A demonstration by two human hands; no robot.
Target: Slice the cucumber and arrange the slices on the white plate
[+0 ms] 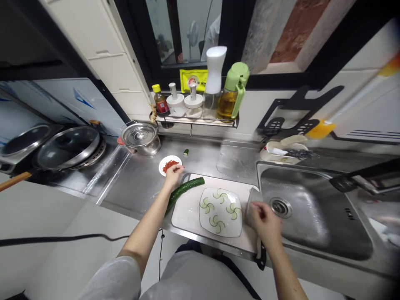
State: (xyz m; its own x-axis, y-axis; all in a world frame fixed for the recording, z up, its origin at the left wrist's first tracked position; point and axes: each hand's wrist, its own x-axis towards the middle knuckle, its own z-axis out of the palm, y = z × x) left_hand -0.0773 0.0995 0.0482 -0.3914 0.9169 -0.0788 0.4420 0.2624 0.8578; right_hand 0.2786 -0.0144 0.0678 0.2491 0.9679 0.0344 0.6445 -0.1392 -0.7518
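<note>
My left hand [173, 174] is beside a white dish [161, 166] of small red pieces [169, 165], its thumb and finger pinched on a tiny red piece [183, 167]. Over the knife at the cutting board's right side, my right hand [266, 221] has its fingertips pressed together; whatever they hold is too small to tell. Thin cucumber slices form several pinwheels on a squarish plate [205, 223], which lies on the white cutting board [184, 214]. A long piece of cucumber [184, 189] rests across the board's left edge. The knife's blade [254, 196] is partly hidden.
A cucumber end [186, 152] lies behind the board. The sink [306, 208] is at the right. A lidded steel pot [142, 139] stands back left, near the covered wok [68, 146]. A rack [196, 121] holds bottles and jars. The knife handle [261, 255] overhangs the front edge.
</note>
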